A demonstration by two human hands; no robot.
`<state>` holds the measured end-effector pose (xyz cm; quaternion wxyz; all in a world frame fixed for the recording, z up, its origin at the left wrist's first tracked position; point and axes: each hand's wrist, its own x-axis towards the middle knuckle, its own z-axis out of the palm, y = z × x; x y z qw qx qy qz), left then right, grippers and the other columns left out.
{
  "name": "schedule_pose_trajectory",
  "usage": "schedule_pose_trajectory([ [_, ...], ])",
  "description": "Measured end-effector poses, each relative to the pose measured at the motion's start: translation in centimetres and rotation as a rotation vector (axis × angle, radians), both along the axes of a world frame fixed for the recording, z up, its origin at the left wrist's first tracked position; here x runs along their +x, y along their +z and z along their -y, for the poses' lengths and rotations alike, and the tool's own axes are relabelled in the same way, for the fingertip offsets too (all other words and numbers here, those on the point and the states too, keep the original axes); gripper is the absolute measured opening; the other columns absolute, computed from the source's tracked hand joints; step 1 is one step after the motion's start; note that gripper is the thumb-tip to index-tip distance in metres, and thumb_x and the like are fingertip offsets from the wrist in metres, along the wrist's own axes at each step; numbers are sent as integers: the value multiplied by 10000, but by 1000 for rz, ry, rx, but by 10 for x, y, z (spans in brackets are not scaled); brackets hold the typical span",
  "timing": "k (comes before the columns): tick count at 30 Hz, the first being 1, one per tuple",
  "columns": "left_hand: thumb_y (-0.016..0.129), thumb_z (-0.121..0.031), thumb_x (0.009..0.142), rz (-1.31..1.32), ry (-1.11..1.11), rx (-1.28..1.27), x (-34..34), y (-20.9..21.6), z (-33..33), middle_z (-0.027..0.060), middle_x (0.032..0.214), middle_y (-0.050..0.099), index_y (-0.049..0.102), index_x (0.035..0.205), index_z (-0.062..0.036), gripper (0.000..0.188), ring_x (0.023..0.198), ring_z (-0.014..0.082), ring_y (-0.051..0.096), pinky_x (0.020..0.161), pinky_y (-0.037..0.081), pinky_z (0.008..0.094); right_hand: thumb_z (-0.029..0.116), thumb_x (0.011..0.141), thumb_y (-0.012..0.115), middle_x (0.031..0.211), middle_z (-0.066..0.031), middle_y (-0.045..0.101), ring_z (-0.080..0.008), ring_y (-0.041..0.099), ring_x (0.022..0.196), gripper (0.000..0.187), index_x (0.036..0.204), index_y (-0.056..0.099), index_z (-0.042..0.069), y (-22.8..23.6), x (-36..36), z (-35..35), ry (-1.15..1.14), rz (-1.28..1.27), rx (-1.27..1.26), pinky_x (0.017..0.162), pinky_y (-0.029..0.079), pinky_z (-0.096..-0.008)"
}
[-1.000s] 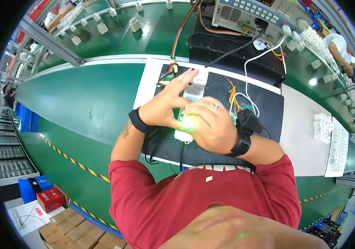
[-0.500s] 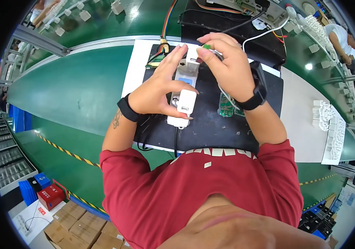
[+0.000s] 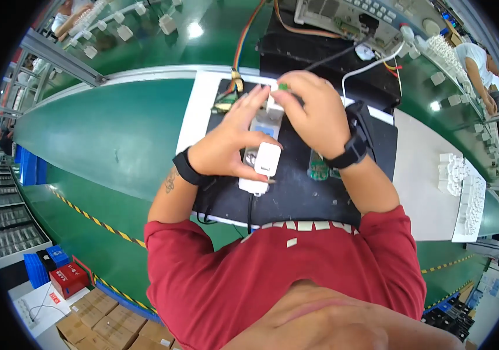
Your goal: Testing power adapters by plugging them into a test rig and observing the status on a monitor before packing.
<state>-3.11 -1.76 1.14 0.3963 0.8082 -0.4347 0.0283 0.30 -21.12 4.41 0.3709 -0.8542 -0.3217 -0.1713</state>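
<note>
A white power strip (image 3: 253, 186) lies lengthwise before me on a black mat (image 3: 302, 201). Two white USB chargers sit on it, a near charger (image 3: 267, 158) and a far charger (image 3: 274, 109). The thumb and index finger of my left hand (image 3: 223, 146) bracket the near charger at its two ends, while its other fingers reach beside the far one. My right hand (image 3: 316, 114) is closed in a pinch on a small green-ended plug (image 3: 283, 87) at the far charger's top. Its fingertips partly hide the plug, so how deep it sits cannot be seen.
Green circuit boards (image 3: 318, 170) lie by my right wrist. A board with rainbow wires (image 3: 226, 104) is beyond my left hand. At the back stands a bench instrument (image 3: 348, 20) with cables. White parts (image 3: 452, 175) stand at the right. Other people work across the line.
My right fingers have curled in closer around the green-ended plug at the far charger. My left hand keeps its place around the near charger. The whole view has shifted slightly.
</note>
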Motion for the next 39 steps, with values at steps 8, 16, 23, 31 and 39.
schedule_pose_trajectory([
  [8,788,-238,566,68,199,134,-23,-14,11,159,1144,458,603,977,-122,465,1075,327,437,932,341,390,139,744,608,956,-62,572,-306,513,1042,118,776,527,59,-37,-8,7,-67,272,-132,925,300,-488],
  [16,737,-231,668,12,261,60,-21,-38,17,146,1110,546,536,1062,-23,489,1074,321,488,995,294,447,181,747,595,987,-106,521,-298,478,1041,180,818,501,45,-24,16,11,25,250,-289,937,293,-516],
  [23,745,-170,658,-110,287,55,-31,4,10,148,1131,553,555,1039,-77,436,1106,286,491,1023,244,461,195,767,601,988,-82,539,-285,519,940,239,951,538,56,-8,15,4,28,247,-200,928,322,-459],
  [31,720,-54,642,158,808,-296,-12,47,-31,98,1031,591,564,1074,-51,459,996,215,553,909,393,334,194,760,631,1151,-166,521,-305,487,1089,438,1138,502,14,41,-37,88,143,97,-119,966,325,-408],
  [39,524,-202,769,970,1000,1007,208,3,-80,26,999,541,622,840,-192,121,1074,202,454,1001,209,559,168,810,597,950,-135,612,-227,593,899,289,1036,568,-10,-14,75,253,-501,-164,206,813,445,-298],
])
